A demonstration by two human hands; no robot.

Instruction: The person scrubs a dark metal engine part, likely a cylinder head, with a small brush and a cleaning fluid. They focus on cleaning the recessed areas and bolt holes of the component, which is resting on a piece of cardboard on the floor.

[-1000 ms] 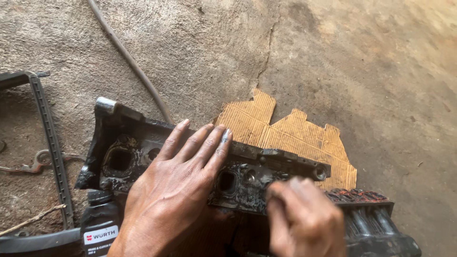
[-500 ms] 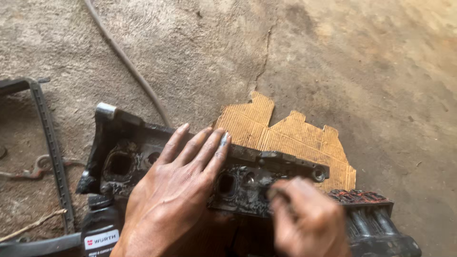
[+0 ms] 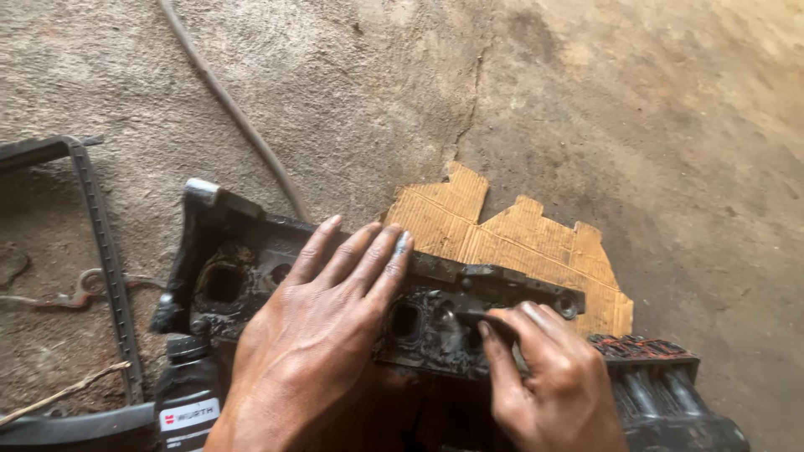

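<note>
Lying across the lower middle of the frame, the blackened metal engine cover [image 3: 335, 276] sat on torn cardboard [image 3: 511, 243], open concrete floor [image 3: 586, 100] above and right. Its greasy, pitted face held round holes. The left hand [image 3: 322, 351] pressed flat, fingers spread; the right hand [image 3: 553, 377] pinched a small dark tool [image 3: 481, 320]. A black bottle [image 3: 186, 402] stood lower left, near a hose [image 3: 226, 109].

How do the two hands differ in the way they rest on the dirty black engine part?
The left hand lies flat on the engine part with its fingers spread and straight; the right hand is curled, its fingers bent.
The left hand holds nothing, while the right hand pinches a small dark tool against the part.
Both hands are bare, smeared with grime, and touch the same part.
</note>
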